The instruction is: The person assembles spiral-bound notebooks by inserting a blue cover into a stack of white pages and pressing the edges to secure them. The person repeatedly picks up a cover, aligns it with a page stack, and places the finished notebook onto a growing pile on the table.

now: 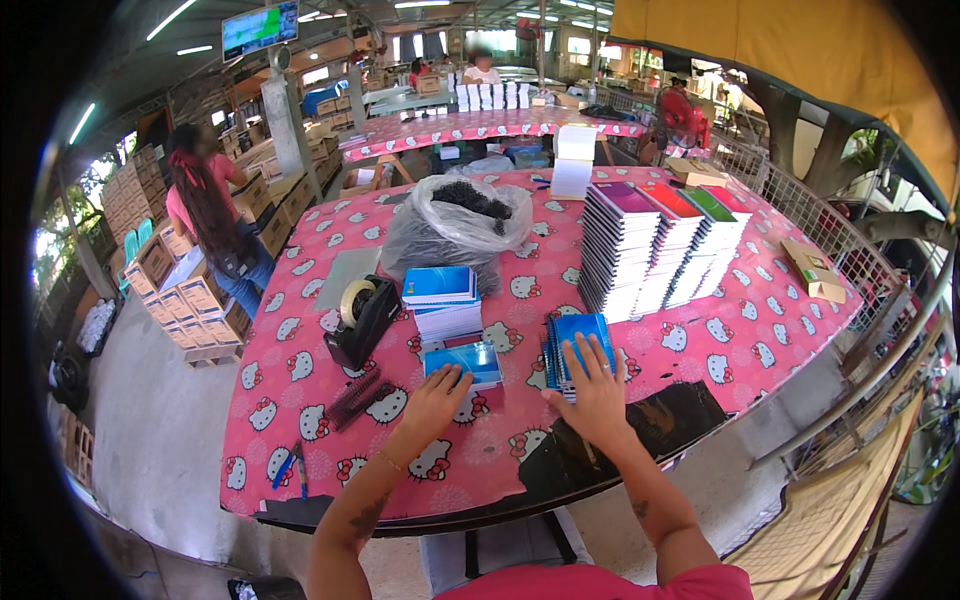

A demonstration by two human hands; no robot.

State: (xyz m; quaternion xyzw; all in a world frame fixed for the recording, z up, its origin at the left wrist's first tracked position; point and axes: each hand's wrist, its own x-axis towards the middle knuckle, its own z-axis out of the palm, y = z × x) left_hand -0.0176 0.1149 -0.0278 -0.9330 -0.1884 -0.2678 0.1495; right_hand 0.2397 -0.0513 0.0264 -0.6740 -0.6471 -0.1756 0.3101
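Forearms (365, 490) lie nearest the camera, reaching over the near edge of the surface (480, 455). Left hand (432, 402): fingers close together, laid on the near left part of a low blue-covered notebook stack (465, 360); whether it grips cannot be told. Right hand (592, 380): fingers spread wide across the top of a spiral-bound blue stack (576, 328), thumb toward its near left side. Both stacks stand near the middle of the surface's near edge, a gap between them. Handling, as judged: single notebooks light, a full stack weightier; glossy covers likely to slide; pages flexible; wire coils (547, 362) liable to bend or snag. Recommended hold: opposite sides, clear of the coils.
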